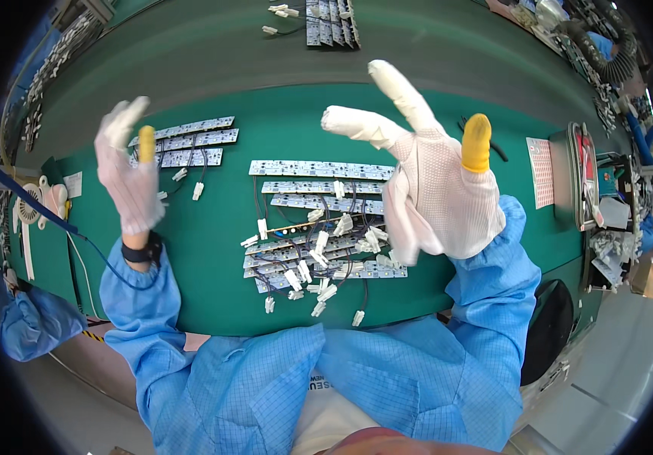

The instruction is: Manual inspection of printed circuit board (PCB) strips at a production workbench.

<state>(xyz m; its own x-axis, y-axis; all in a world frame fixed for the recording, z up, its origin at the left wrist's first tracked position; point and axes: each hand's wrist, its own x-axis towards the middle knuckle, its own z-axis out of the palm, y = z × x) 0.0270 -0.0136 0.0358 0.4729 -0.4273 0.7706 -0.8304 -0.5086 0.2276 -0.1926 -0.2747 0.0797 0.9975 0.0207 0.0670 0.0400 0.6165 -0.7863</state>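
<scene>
My left hand [130, 182] at ten o'clock and right hand [444, 186] at one hang apart, unclenched, and the circuit-board strips [300, 201] at twelve look light, stiff and fragile, best gripped by their edges.

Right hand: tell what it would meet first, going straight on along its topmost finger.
Likely the far circuit boards, on the grey surface beyond the green mat; the height of the right hand is unclear, so it might pass over them.
</scene>
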